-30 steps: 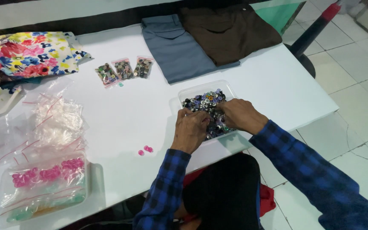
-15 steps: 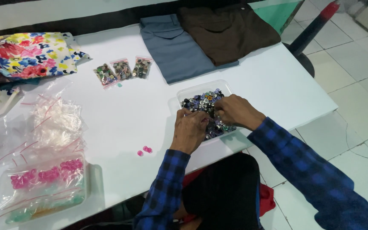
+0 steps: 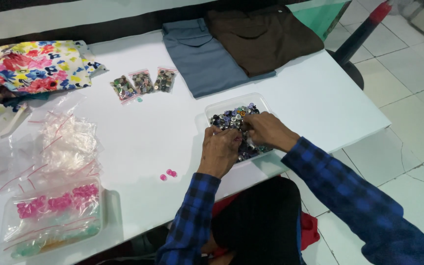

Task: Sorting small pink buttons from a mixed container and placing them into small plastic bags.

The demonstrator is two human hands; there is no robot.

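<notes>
Your left hand (image 3: 220,148) and right hand (image 3: 267,130) dig in the button tray (image 3: 263,103), fingers curled among buttons; 3 filled bags (image 3: 143,81) done, empty bags (image 3: 67,142) remain.

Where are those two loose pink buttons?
The pink buttons lie on the white table, just off the left hand, between it and the bagged pink buttons.

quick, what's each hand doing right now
Left hand: fingers curled into the buttons in the clear tray; grip cannot be told.
Right hand: fingers bent among the same buttons; grip cannot be told.
</notes>
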